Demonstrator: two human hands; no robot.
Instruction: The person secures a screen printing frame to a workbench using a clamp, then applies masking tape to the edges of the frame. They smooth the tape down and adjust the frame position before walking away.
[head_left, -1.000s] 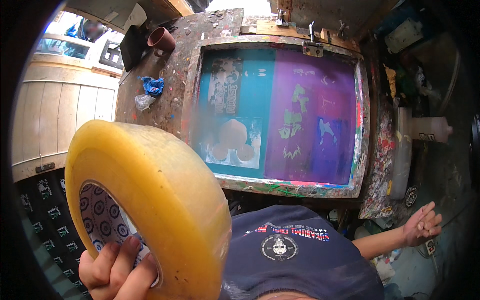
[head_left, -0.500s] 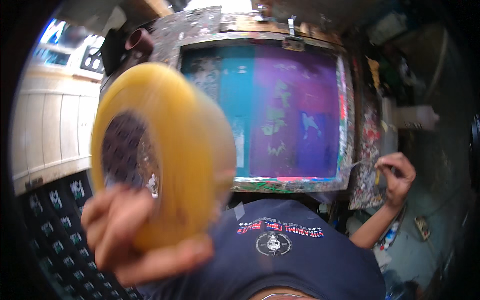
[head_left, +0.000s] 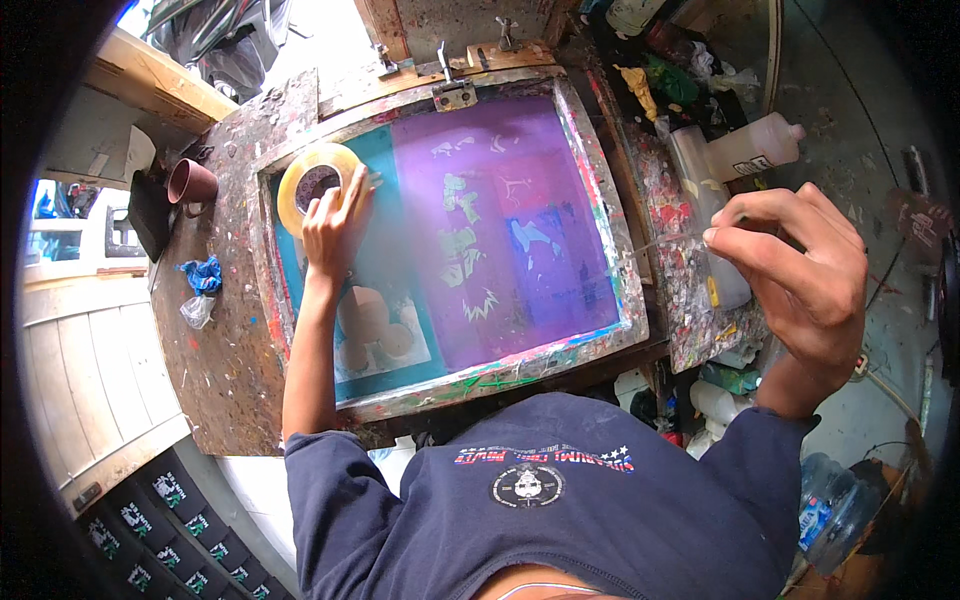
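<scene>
My left hand (head_left: 334, 225) grips a large yellow roll of clear packing tape (head_left: 300, 170) over the upper left of the screen-printing frame (head_left: 625, 300). The frame's mesh (head_left: 500, 300) is teal at left and purple at right, with pale design shapes and a blue patch. My right hand (head_left: 785, 270) is pinched at the end of a thin transparent strip of tape (head_left: 670, 240), out beyond the frame's right edge. The strip runs leftward across the frame and is hard to see clearly.
A paint-stained table (head_left: 200, 370) holds a mug (head_left: 192, 181), blue crumpled rag (head_left: 201, 275) and clear crumpled plastic (head_left: 197, 311) at left. A hinge clamp (head_left: 454, 96) grips the frame's back edge. Bottles (head_left: 750, 145) lie at right; water bottles (head_left: 835, 510) sit below.
The tape roll has moved from close before the camera to over the frame's upper left. My right hand has risen and come nearer the camera, pinched on the tape's end.
</scene>
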